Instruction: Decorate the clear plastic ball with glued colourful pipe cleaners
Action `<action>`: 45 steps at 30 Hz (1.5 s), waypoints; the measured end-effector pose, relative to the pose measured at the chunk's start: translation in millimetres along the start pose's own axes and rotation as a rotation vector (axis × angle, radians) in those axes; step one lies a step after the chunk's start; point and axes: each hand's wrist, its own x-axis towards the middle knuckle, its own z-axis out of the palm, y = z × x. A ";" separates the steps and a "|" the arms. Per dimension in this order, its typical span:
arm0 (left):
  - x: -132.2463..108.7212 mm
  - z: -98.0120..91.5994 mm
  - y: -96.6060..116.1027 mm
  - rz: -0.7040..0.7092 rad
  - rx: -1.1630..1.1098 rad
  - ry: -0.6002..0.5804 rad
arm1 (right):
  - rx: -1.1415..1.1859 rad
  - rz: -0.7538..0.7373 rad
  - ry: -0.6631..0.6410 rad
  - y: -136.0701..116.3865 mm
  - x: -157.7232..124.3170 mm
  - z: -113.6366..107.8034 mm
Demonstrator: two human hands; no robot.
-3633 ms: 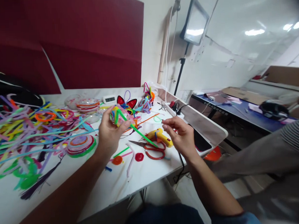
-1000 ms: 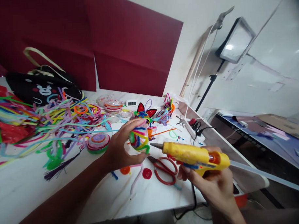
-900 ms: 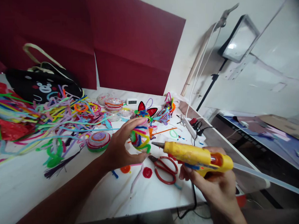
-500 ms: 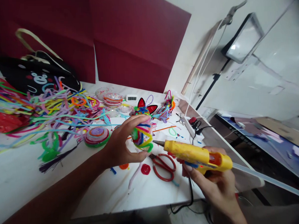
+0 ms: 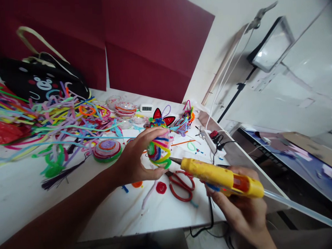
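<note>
My left hand (image 5: 136, 158) is closed around a small ball wrapped in coloured pipe cleaners (image 5: 159, 149), held just above the white table (image 5: 27, 194). My right hand (image 5: 241, 205) grips a yellow hot glue gun (image 5: 222, 177) with a clear glue stick sticking out behind. The gun's metal nozzle points left and touches, or nearly touches, the ball's lower right side. Red-handled scissors (image 5: 181, 182) lie on the table under the gun.
A big heap of loose pipe cleaners (image 5: 46, 125) covers the table's left. A black bear-print bag (image 5: 41, 81) sits behind it. Coiled discs (image 5: 107, 150), a small clock (image 5: 147, 108), finished figures (image 5: 182, 122) and a power strip (image 5: 214, 141) lie further back. Dark red panels stand behind.
Since the earliest frame my right hand picked up the glue gun. Over the last second the nozzle has closed in on the ball and the gun's rear dipped lower.
</note>
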 end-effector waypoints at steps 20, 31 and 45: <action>2.0 -2.2 1.6 -0.001 0.048 -0.033 | -0.093 -0.148 -0.083 -13.6 8.0 -7.6; 2.4 -1.0 -0.4 0.035 0.029 -0.010 | -0.122 -0.151 -0.125 -14.7 11.5 -10.4; 2.1 -1.3 -1.0 0.048 0.038 -0.014 | -0.126 -0.086 -0.202 -15.0 13.5 -14.3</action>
